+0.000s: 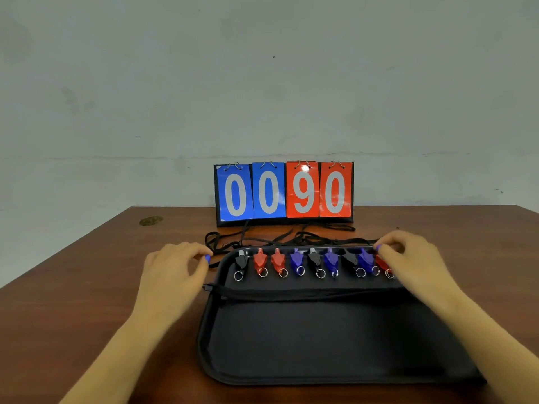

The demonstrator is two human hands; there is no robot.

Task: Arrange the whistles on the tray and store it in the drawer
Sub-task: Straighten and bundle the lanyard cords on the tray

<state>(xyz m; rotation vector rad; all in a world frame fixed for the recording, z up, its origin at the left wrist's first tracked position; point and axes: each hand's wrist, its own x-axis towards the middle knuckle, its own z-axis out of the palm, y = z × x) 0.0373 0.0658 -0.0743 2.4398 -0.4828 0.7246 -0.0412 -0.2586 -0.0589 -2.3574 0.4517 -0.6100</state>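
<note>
— So where are the whistles [312, 261]?
— Nine in a row along the tray's [320, 345] far edge, on the counter [73, 287].
— And the hands?
— Left hand [172, 266] curled beside the tray, holding nothing certain; right hand [408, 258] pinches the end red whistle [380, 262].

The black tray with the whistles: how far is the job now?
Done: nine red, blue and black plastic whistles stand in a row along the far edge of the black tray. In hand: both hands, left and right, are at that row's ends. Left: storing the tray; no drawer is visible.
</note>
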